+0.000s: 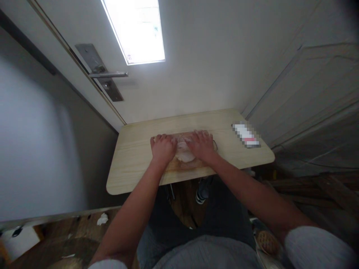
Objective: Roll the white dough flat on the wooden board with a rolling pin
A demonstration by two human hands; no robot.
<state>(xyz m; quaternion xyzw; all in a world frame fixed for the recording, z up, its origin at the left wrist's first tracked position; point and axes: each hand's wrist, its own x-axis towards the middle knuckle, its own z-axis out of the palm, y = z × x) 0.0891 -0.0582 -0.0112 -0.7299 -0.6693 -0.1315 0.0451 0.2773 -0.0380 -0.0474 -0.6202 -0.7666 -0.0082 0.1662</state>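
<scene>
A wooden cutting board (179, 166) lies near the front edge of the small table, dusted with white. On it rests a pale, flattened piece of dough (185, 154). My left hand (163, 148) covers the board's left side, its fingers bent over the far left corner and its thumb beside the dough. Over the right side, my right hand (202, 145) has its fingers curled at the far edge, with the thumb at the dough's upper edge. The fingertips of both hands are partly hidden. A thin metal handle (215, 145) sticks out at the board's right end.
The light wood table (129, 157) stands against a white door (196, 82) with a lever handle (109, 74). A phone-like object (246, 134), blurred out, lies at the table's right. Crumpled tissue (102, 219) is on the floor at left; wooden planks (316, 190) are at right.
</scene>
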